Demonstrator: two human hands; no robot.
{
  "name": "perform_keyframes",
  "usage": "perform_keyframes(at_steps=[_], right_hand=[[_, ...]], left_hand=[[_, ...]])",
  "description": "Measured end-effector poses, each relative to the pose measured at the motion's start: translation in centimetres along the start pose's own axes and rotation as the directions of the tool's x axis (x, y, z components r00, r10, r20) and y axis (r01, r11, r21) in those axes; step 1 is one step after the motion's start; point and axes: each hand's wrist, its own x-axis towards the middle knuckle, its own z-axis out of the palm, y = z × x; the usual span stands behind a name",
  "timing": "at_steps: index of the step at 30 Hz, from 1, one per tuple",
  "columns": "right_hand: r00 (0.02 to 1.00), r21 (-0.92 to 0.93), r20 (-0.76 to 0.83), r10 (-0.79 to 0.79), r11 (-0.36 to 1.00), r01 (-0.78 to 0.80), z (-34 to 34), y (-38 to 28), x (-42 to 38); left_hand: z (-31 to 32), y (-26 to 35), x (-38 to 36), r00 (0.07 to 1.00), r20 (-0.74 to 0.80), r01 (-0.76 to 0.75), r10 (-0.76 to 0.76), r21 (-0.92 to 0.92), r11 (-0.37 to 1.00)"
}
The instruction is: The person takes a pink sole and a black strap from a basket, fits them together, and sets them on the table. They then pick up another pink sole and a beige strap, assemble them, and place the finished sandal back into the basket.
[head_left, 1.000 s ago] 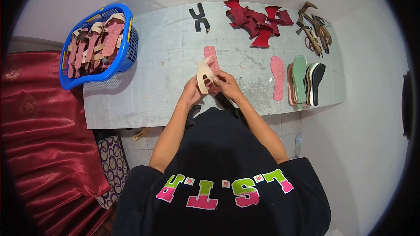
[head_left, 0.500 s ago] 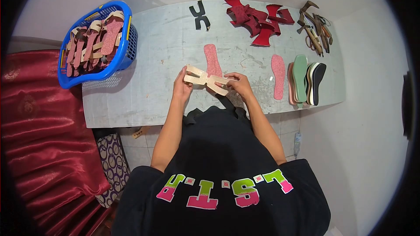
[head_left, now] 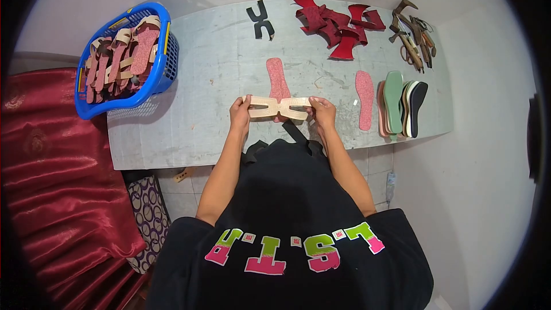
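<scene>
I hold a beige cut-out sandal strap piece (head_left: pixel 279 107) stretched flat between both hands, just above the table's near edge. My left hand (head_left: pixel 240 113) grips its left end and my right hand (head_left: pixel 322 112) grips its right end. Directly behind the strap a pink insole (head_left: pixel 278 80) lies lengthwise on the grey table (head_left: pixel 218 63), its near end hidden by the strap.
A blue basket (head_left: pixel 163 57) full of finished pink-and-beige sandals overhangs the table's left end. At the back lie a black strap piece (head_left: pixel 260 20), red strap pieces (head_left: pixel 338 26) and brown ones (head_left: pixel 413 37). Another pink insole (head_left: pixel 364 99) and stacked soles (head_left: pixel 402 103) are at right. Red cloth (head_left: pixel 51 161) at left.
The strap piece was folded upright between my hands close together; I have spread my hands apart and opened it out flat and level.
</scene>
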Motion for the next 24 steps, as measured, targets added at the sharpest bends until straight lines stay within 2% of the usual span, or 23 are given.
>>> perform_keyframes(at_steps=[2, 5, 7, 8, 10, 11, 13, 16, 18, 19, 20, 22, 24], right_hand=[[0.999, 0.045, -0.025, 0.028, 0.999, -0.027, -0.5, 0.4, 0.3], [0.997, -0.007, -0.062, 0.047, 0.999, -0.048, -0.8, 0.6, 0.6], [0.998, 0.092, -0.047, 0.047, 0.995, -0.042, -0.6, 0.4, 0.4], [0.998, 0.091, -0.048, 0.047, 0.995, -0.043, -0.5, 0.3, 0.3], [0.987, 0.090, -0.041, 0.155, 0.985, -0.151, 0.1, 0.1, -0.3], [0.982, 0.096, -0.017, 0.190, 0.978, -0.188, 0.4, 0.2, -0.5], [0.983, 0.122, -0.004, 0.185, 0.975, -0.183, 0.9, 0.9, -0.6], [0.985, 0.110, -0.010, 0.174, 0.979, -0.172, 1.6, 0.8, -0.8], [0.979, 0.037, -0.113, 0.172, 0.985, -0.169, 1.7, 0.3, -0.9], [0.979, 0.036, -0.112, 0.173, 0.985, -0.170, 1.4, 1.0, -0.3], [0.984, 0.074, -0.105, 0.141, 0.988, -0.134, 1.0, 1.7, 0.4], [0.989, 0.112, -0.100, 0.110, 0.989, -0.098, 0.5, 2.9, 1.2], [0.989, 0.329, -0.006, 0.145, 0.935, -0.135, 0.1, 3.5, 1.7]], left_hand=[[-0.2, -0.7, 0.3, 1.000, 0.013, 0.029, -0.028, -0.012, 1.000], [0.0, -1.0, -0.1, 0.996, 0.034, 0.084, -0.082, -0.040, 0.996], [0.5, -0.5, -0.7, 0.981, 0.067, 0.189, -0.182, -0.130, 0.973], [0.8, -0.3, -0.9, 0.981, 0.067, 0.191, -0.183, -0.131, 0.973], [1.1, -0.1, -1.1, 0.958, 0.056, 0.286, -0.281, -0.148, 0.947], [1.4, 0.0, -1.2, 0.958, 0.057, 0.286, -0.281, -0.147, 0.947], [1.7, -0.1, -1.3, 0.958, 0.000, 0.288, -0.288, -0.018, 0.957], [1.9, 0.2, -1.3, 0.939, 0.041, 0.343, -0.342, -0.028, 0.939], [2.5, 0.9, -2.0, 0.937, 0.053, 0.343, -0.344, 0.029, 0.939], [2.9, 1.4, -2.4, 0.936, 0.068, 0.340, -0.346, 0.086, 0.936], [3.3, 1.8, -2.7, 0.936, 0.068, 0.341, -0.347, 0.086, 0.936], [3.4, 2.0, -3.0, 0.919, 0.149, 0.381, -0.365, -0.098, 0.919], [2.8, 1.0, -2.2, 0.922, 0.130, 0.383, -0.366, -0.152, 0.911]])
